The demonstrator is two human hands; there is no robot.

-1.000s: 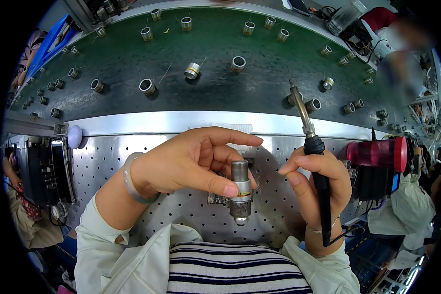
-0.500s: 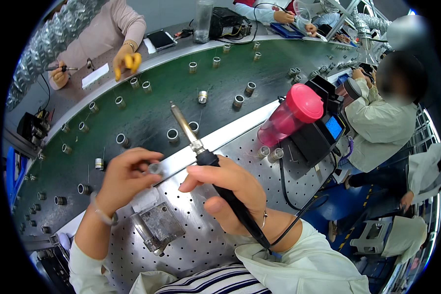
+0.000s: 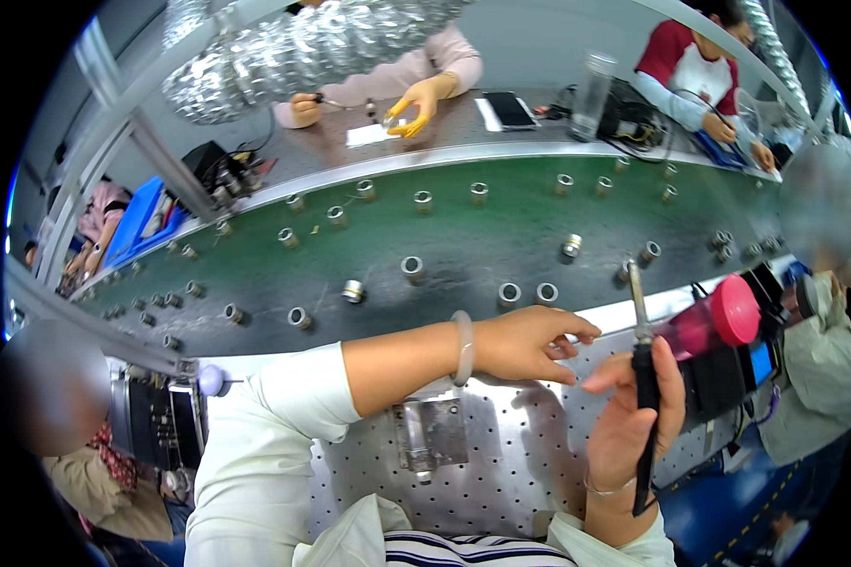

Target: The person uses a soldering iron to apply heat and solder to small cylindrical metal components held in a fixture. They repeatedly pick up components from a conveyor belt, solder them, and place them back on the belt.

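My right hand [image 3: 624,425] grips a soldering iron [image 3: 644,397] by its black handle, with the metal tip pointing up and away from me. Stretched across to the right, my left hand [image 3: 525,345] is over the perforated metal bench top [image 3: 520,454], its thumb and index finger apart. I see nothing between them. Below my left forearm lies a metal fixture block [image 3: 440,430] with a cylindrical part along it. A pink-lidded cup [image 3: 733,310] stands just beyond my right hand, which hides part of the bench there.
A green conveyor belt [image 3: 501,227] runs across ahead, carrying several small metal cylinders [image 3: 413,268]. Beyond it, a person in yellow finger covers [image 3: 411,123] works under a silver duct [image 3: 303,57]. A black station with a blue screen [image 3: 761,362] sits at right. Other people flank me.
My view has swung left. My left hand has moved rightward, closer to my right hand; the small ring-like piece at its fingers no longer shows. My right hand still holds the soldering iron, now more upright.
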